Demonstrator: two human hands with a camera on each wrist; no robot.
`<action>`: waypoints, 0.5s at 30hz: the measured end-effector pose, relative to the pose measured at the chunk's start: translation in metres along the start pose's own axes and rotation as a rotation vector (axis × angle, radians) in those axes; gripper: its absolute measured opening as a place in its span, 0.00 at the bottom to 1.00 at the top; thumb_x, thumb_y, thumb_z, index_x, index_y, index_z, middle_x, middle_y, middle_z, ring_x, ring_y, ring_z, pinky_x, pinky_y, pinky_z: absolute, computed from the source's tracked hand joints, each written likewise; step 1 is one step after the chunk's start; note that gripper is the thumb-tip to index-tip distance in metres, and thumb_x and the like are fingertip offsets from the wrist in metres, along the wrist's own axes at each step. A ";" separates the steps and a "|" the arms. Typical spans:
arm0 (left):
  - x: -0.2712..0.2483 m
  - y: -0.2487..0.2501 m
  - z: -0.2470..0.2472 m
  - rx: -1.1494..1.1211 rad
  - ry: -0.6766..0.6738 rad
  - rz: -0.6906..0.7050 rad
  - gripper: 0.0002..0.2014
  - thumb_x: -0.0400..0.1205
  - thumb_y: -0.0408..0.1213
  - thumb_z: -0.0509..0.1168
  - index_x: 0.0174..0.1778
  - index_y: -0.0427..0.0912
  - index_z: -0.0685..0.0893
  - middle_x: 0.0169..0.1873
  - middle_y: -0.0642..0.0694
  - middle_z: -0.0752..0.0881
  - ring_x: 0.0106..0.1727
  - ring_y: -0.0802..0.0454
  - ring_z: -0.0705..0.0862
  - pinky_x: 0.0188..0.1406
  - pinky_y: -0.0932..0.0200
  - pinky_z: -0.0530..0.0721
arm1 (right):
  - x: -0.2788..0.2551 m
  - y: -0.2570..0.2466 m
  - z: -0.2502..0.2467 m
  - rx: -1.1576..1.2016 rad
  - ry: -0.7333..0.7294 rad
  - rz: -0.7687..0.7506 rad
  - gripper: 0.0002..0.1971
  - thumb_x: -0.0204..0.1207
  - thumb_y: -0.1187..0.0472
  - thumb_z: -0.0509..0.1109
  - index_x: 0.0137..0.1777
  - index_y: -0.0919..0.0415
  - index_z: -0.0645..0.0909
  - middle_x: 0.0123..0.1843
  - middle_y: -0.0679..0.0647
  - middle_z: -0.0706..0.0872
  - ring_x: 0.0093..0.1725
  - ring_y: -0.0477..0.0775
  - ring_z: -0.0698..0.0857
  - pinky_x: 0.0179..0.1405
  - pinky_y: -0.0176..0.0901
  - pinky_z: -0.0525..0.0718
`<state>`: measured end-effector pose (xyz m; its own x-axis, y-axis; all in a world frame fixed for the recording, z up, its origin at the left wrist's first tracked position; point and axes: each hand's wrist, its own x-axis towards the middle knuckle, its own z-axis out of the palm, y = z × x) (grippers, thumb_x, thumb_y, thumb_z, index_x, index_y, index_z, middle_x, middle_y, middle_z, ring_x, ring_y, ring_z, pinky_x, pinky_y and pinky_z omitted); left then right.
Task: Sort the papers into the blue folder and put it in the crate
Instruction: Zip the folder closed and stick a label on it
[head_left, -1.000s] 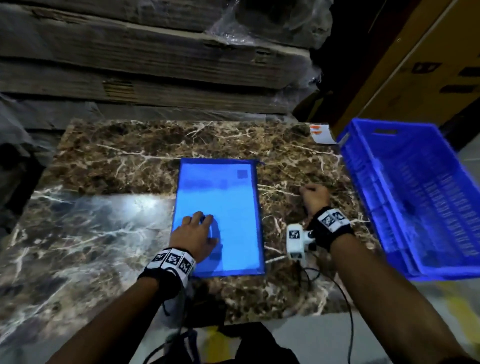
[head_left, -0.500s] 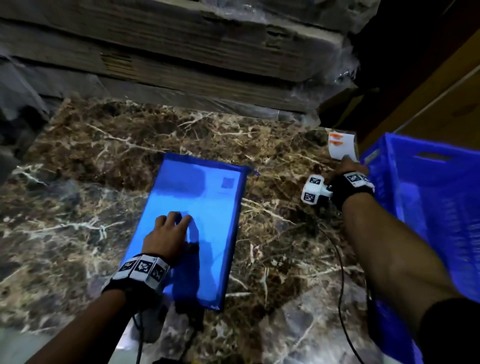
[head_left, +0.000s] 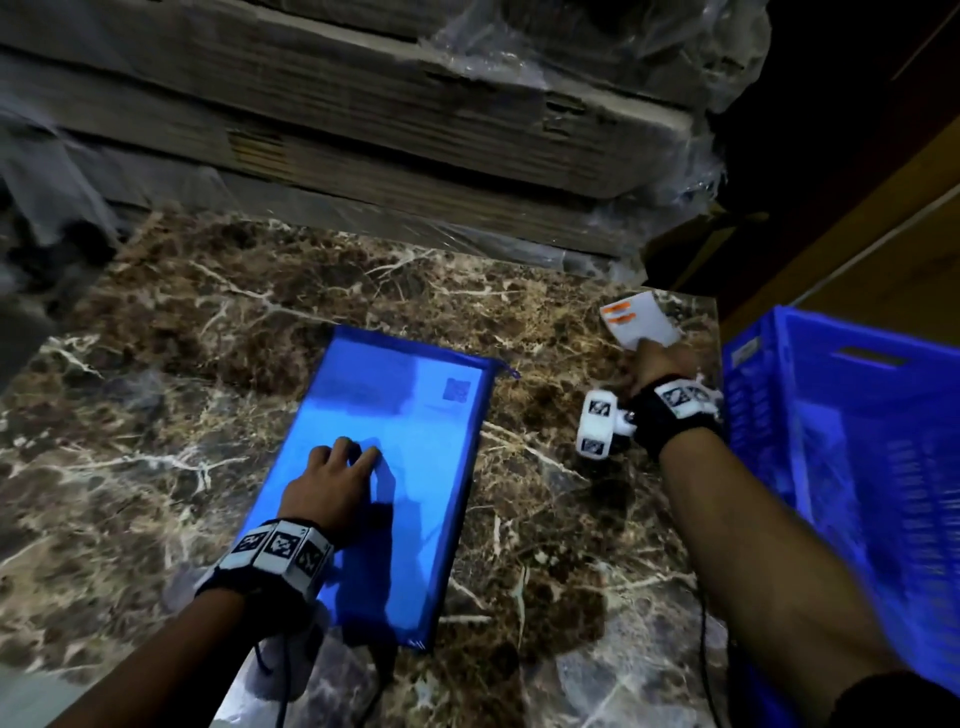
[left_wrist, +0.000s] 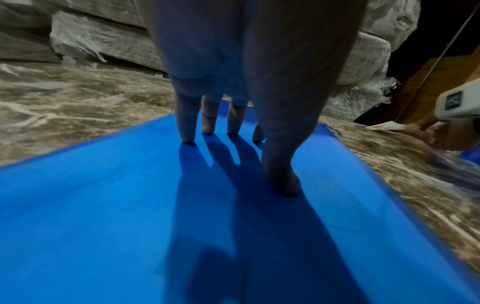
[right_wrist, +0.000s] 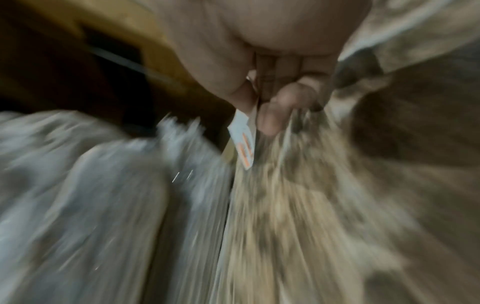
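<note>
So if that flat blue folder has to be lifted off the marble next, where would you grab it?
Probably by its right long edge. The blue folder lies flat on the marble table, so fingers cannot get under its middle. The left hand presses on its near half with straight fingers, and the crate stands to the right. A thumb-over, fingers-under grip from that side suits it.

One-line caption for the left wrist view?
Left hand fingertips press the blue folder flat on the marble table.
</note>
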<state>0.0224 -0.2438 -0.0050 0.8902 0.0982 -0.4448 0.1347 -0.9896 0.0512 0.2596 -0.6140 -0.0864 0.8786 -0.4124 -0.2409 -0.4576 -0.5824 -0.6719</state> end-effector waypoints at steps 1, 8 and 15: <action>0.000 0.000 0.000 0.018 -0.008 0.002 0.36 0.72 0.58 0.69 0.74 0.53 0.66 0.70 0.48 0.67 0.71 0.41 0.66 0.53 0.46 0.81 | -0.010 -0.005 0.006 0.144 0.026 0.042 0.40 0.54 0.40 0.70 0.67 0.60 0.78 0.65 0.64 0.84 0.58 0.64 0.85 0.61 0.65 0.84; 0.000 -0.012 -0.005 -0.108 -0.035 0.085 0.34 0.74 0.59 0.67 0.76 0.52 0.69 0.73 0.45 0.69 0.73 0.39 0.68 0.69 0.47 0.74 | -0.197 -0.087 0.016 0.572 -0.211 0.019 0.10 0.76 0.75 0.66 0.55 0.71 0.83 0.35 0.57 0.85 0.15 0.38 0.78 0.13 0.28 0.73; -0.012 -0.026 -0.031 -0.938 0.158 0.040 0.26 0.80 0.47 0.67 0.71 0.38 0.74 0.60 0.37 0.82 0.57 0.42 0.84 0.59 0.48 0.81 | -0.290 -0.098 0.035 0.592 -0.415 -0.064 0.08 0.78 0.75 0.65 0.48 0.62 0.81 0.37 0.54 0.87 0.20 0.39 0.81 0.16 0.30 0.75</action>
<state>0.0222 -0.2161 0.0268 0.9411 0.1473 -0.3044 0.3359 -0.5111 0.7912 0.0543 -0.4132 0.0246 0.9346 -0.0220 -0.3551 -0.3557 -0.0710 -0.9319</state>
